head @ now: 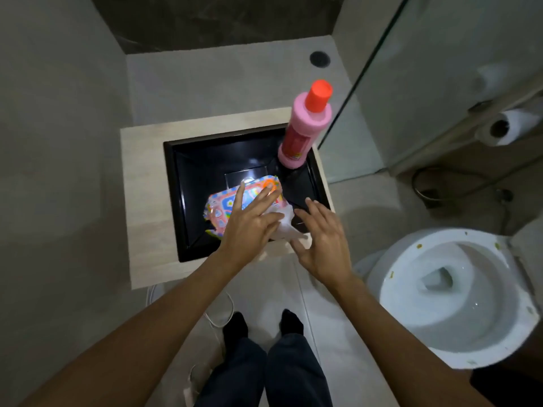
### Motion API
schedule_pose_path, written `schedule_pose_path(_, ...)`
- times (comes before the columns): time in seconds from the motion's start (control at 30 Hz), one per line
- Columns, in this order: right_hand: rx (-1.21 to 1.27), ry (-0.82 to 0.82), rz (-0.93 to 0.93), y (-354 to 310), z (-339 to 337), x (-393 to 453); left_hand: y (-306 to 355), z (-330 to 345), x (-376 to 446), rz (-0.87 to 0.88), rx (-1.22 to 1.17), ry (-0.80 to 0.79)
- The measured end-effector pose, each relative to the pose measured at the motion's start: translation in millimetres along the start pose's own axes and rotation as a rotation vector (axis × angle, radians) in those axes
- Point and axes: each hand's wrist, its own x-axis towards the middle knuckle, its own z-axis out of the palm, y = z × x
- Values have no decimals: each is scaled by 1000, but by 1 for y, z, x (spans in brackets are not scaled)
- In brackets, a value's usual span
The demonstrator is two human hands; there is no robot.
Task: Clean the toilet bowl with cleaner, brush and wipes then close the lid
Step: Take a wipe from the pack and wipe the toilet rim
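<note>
A colourful wipes packet (223,207) lies in the black square sink (205,160). My left hand (249,224) rests flat on the packet with straight fingers. A white wipe (286,227) sticks out of the packet between my hands. My right hand (323,242), fingers spread, touches the wipe at its right side. A pink cleaner bottle (305,127) with a red cap stands on the sink's back right corner. At the right, the white toilet bowl (390,268) is uncovered, with small stains on its rim. No brush is in view.
The sink sits in a light wooden counter (141,201). A glass partition (367,69) rises to the right of it, with a toilet roll (505,127) and a hose (426,183) beyond. A white cable (220,315) lies on the floor by my feet.
</note>
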Motion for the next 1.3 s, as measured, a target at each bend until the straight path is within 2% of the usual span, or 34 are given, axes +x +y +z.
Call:
schedule_pose_path(0.23,-54,-24,208,17,4,-36,49,18,14,175,-72,-12)
schedule_pose_path(0.33,-81,23,242,33,5,-53,64,32,17,245,-95,-18)
schedule_pose_path(0.5,-178,-13,267,68,-4,-92,87,65,18,359,-51,-83)
schedule_pose_path(0.7,-79,28,412,96,-30,-142,128,96,24,448,-99,-210)
schedule_pose_path(0.83,9,43,583,114,-40,-176,157,119,30,489,-112,-296)
schedule_pose_path(1.03,-65,149,796,137,-49,-223,187,157,30,555,49,-585)
schedule_pose_path(1.3,30,349,1100,159,-28,-271,214,209,7,654,122,-953)
